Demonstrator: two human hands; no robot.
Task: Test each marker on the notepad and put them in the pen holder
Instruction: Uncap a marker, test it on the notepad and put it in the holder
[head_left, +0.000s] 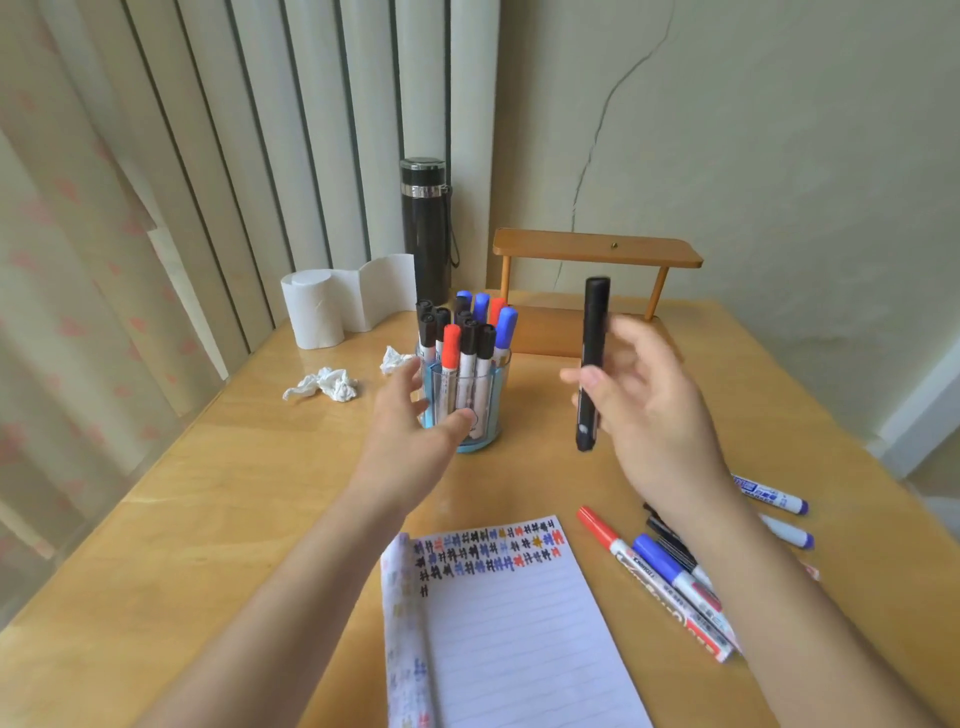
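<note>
Here, the right hand (649, 405) grips a black marker (592, 358), fingers curled round its lower half. The marker stands nearly upright in the air above the worktop (208, 519), to the right of the holder (491, 405) and apart from it. The left hand (410, 415) reaches toward the holder with fingers loose and spread, holding nothing. Its thumb lies across the front of the glass, possibly touching it (the view is too soft to be sure).

The holder is a clear, blue-tinted cup near the middle of the worktop. It is crowded with capped markers (467, 332) standing upright, with black, red and blue caps.

The notepad (509, 623) lies open between the forearms. Rows of small black, blue, red and orange test marks fill its top lines, and the lines below are blank.

Loose markers (660, 558) lie on the worktop to the right of the notepad, partly under the right forearm. Red and blue caps show among them.

Behind the holder stand a black flask (426, 228) and a tissue roll (317, 306). Crumpled tissues (324, 384) lie to the holder's left. A small wooden shelf (597, 249) sits against the wall.
</note>
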